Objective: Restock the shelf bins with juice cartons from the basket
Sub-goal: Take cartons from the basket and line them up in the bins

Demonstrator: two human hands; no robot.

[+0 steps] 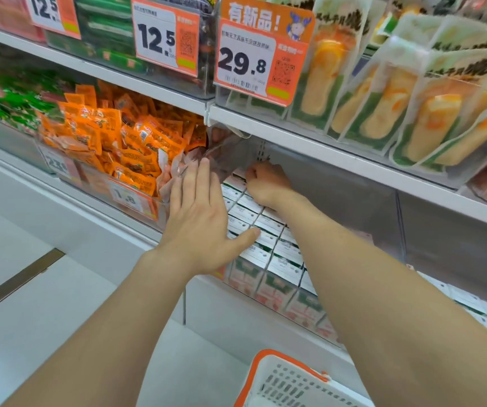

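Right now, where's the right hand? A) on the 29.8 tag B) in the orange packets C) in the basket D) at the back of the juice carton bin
D: the right hand reaches over the juice cartons to their back row.

The left forearm (pixel 113 312) and right forearm (pixel 353 274) are bare and stretch forward, converging; the left hand (pixel 198 212) is flat, back up, fingers straight and together, thumb spread rightward; the right hand (pixel 267 182) reaches farther in, fingers curled under; whether they grip anything is hidden.
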